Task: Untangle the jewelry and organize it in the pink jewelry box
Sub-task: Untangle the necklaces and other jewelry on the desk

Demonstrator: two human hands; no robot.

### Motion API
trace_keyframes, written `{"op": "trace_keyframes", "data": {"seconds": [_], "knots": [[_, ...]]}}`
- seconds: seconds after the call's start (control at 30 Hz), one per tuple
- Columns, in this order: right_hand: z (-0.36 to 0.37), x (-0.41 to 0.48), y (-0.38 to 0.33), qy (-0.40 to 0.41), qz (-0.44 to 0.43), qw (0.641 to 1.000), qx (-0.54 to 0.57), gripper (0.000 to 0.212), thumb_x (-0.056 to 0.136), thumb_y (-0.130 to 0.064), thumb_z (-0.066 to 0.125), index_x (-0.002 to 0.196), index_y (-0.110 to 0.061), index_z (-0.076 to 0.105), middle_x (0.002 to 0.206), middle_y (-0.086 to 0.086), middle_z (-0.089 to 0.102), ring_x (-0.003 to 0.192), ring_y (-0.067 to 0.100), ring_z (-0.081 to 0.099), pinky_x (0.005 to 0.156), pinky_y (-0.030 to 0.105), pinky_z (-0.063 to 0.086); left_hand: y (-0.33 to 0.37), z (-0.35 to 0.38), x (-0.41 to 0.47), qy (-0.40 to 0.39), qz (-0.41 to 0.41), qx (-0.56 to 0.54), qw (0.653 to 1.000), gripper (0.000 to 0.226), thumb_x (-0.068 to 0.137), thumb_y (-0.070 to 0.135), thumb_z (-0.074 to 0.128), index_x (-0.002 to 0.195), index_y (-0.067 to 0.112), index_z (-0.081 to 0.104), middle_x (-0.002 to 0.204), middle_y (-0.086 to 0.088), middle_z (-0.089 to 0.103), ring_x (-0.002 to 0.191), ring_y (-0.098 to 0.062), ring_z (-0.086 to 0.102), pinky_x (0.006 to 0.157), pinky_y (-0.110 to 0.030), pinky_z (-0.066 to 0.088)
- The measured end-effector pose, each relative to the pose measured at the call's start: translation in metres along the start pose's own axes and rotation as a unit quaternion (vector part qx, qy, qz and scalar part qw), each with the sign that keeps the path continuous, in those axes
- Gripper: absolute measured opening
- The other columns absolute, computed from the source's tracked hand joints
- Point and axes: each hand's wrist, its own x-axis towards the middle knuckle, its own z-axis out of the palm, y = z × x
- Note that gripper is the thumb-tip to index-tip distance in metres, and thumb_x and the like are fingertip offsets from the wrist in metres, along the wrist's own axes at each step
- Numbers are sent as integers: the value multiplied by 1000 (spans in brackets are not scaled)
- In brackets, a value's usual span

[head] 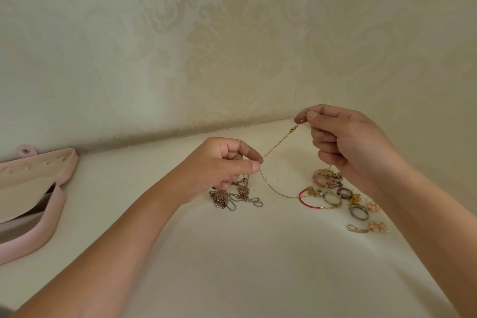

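Soft, even, warm-toned light; faint shadows on the bench (232, 266); edges bow from the wide lens; detail slightly soft.

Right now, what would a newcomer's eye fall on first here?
The left hand and the right hand pinch a thin gold chain stretched between them, centre of the view. Below the left hand lies a tangle of silver chains; under the right, rings, a red bracelet and pink pieces. The pink jewelry box lies open at the far left.

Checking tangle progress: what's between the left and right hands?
Head view: thin gold chain, pinched by left hand and right hand, clasp near the right.
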Motion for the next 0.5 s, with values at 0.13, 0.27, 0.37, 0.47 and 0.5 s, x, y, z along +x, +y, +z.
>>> {"op": "trace_keyframes", "data": {"seconds": [0.13,0.27,0.37,0.47,0.5], "knots": [[-3,2,0,26,10,1000,2,22,98,-13,45,87,-9,65,51,-7,25,45,8,16,40,20,14,-2,0,1,7,0,17,1000,6,84,7,66,81,12,67,49,8,32,41,-6,29,42,-17,25],[-5,4,1,69,38,997,-21,24,98,-11,44,87,-9,66,45,-9,28,41,7,19,37,17,17,-3,-1,1,2,1,0,1000,9,87,9,63,80,10,68,49,9,33,44,-8,26,41,-16,24],[-6,6,5,96,62,991,-64,25,97,-11,45,86,-8,68,42,-11,32,39,6,22,34,16,20,-3,-2,1,-1,2,-6,1000,12,89,8,60,81,8,69,54,4,33,46,-9,25,41,-17,22],[-7,8,8,108,79,984,-115,26,96,-12,46,83,-10,69,43,-9,35,41,9,25,36,18,22,-3,-1,1,-5,-1,-5,1000,15,91,7,57,85,4,70,57,1,30,48,-11,24,43,-18,20],[-6,9,9,109,84,981,-140,27,96,-13,47,80,-12,69,47,-7,37,42,10,27,37,19,25,-3,-1,1,-5,-3,-5,1000,16,92,6,56,85,3,70,56,2,29,47,-11,24,43,-18,20]]}}
